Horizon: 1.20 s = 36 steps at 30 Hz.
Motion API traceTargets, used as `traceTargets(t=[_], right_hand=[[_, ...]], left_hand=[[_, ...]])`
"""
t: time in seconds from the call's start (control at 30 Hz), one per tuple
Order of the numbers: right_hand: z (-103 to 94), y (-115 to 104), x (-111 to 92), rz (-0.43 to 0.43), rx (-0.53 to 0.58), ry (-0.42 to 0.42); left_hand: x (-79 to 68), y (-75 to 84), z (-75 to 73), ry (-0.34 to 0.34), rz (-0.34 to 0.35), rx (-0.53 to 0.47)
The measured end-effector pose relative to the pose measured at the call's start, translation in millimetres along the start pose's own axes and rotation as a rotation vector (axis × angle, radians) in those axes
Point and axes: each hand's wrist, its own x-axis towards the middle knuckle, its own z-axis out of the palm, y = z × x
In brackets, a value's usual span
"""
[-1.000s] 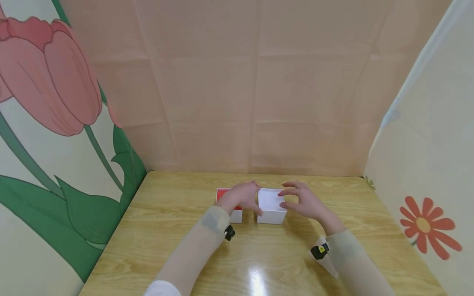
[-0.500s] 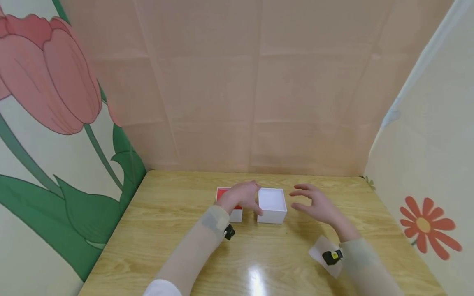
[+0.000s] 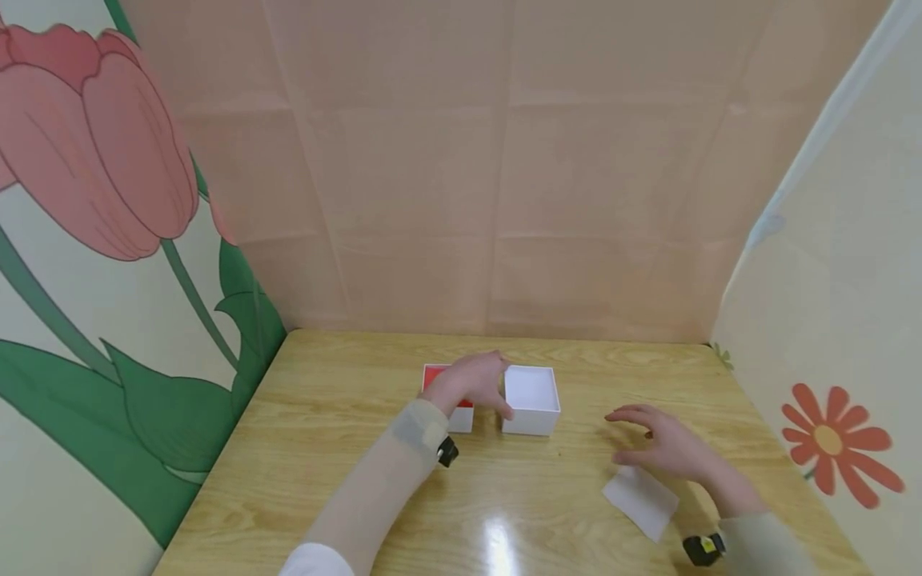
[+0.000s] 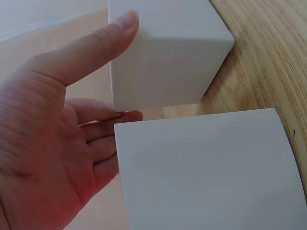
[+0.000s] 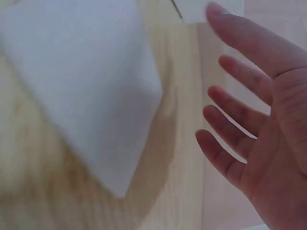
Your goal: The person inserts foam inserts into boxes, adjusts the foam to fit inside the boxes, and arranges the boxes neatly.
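My left hand (image 3: 473,381) is at the left side of an open white box (image 3: 531,422). In the left wrist view its thumb lies on one face of that white box (image 4: 163,72), with fingertips at the opposite edge, so it grips the box's side. Beneath the left hand stands a second white box (image 3: 461,421) with a red inside, partly covered by the hand. My right hand (image 3: 666,444) hovers over the table, fingers spread and holding nothing. Just below it lies a white sheet (image 3: 641,502), like paper or card, which shows blurred in the right wrist view (image 5: 86,81).
The wood-grain table (image 3: 324,448) carries both boxes near its middle. A pinkish cloth (image 3: 403,176) hangs at the back edge. Printed panels with a tulip (image 3: 108,152) and an orange flower (image 3: 824,440) stand on the left and right.
My right hand has drawn away from the open white box, to the right and towards me, uncovering the box and the white sheet. The left hand has stayed in place.
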Motion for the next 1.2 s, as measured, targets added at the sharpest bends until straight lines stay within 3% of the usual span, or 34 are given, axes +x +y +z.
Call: traceTargets(t=[0.13, 0.23, 0.43, 0.67, 0.8, 1.1, 1.2], right_hand=[[4.3, 10.2, -14.5, 0.02, 0.004, -0.099], [7.7, 16.5, -22.2, 0.014, 0.005, -0.118], [6.7, 21.8, -29.8, 0.007, -0.038, -0.102], [9.8, 26.4, -31.9, -0.11, -0.139, -0.043], [12.5, 28.6, -32.3, -0.082, -0.169, -0.062], [17.8, 34.8, -30.1, -0.123, -0.214, -0.021], [15.6, 30.4, -30.8, -0.085, -0.209, -0.036]], left_hand=[[1.0, 0.5, -1.1, -0.004, 0.002, 0.009], [2.2, 1.5, -2.0, -0.012, -0.001, 0.008], [6.8, 2.8, -3.4, -0.01, -0.024, 0.002], [11.1, 0.6, -3.6, -0.003, -0.03, 0.004], [10.6, 1.7, -4.3, -0.006, -0.034, -0.002], [10.0, 3.4, -3.7, -0.004, -0.043, 0.0], [9.2, 3.8, -3.8, 0.0, -0.042, -0.004]])
